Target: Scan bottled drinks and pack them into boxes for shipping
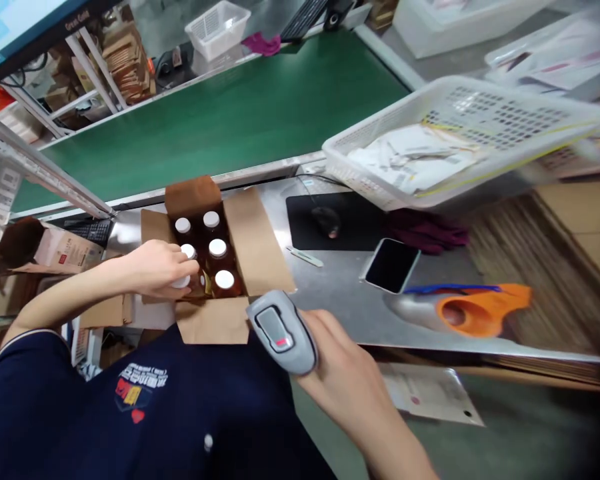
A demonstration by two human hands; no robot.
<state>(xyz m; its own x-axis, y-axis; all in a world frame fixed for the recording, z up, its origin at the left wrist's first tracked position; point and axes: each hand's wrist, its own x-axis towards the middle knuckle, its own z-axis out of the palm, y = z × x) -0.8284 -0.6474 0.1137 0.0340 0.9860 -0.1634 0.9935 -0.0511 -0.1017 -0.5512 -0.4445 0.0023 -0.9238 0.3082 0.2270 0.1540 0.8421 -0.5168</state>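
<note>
An open cardboard box (pixel 263 243) stands on the metal bench with its flaps folded out. Inside are several dark amber bottles (pixel 218 250) with white caps, set in two rows. My left hand (pixel 163 270) reaches over the box's left side, its fingers closed on the white-capped bottle (pixel 181 281) at the near left corner. In my right hand (pixel 333 353) is a grey barcode scanner (pixel 283 333), its small screen facing up, held just right of the box's near flap. The scanner's handle is mostly hidden by my fingers.
A green conveyor belt (pixel 230 113) runs behind the bench. To the right are a white basket (pixel 360 180) of packets, a mouse (pixel 326 220) on a black pad, a phone (pixel 392 265), a thin cutter (pixel 305 257) and an orange tape dispenser (pixel 485 312). Flat cardboard (pixel 525 267) lies far right.
</note>
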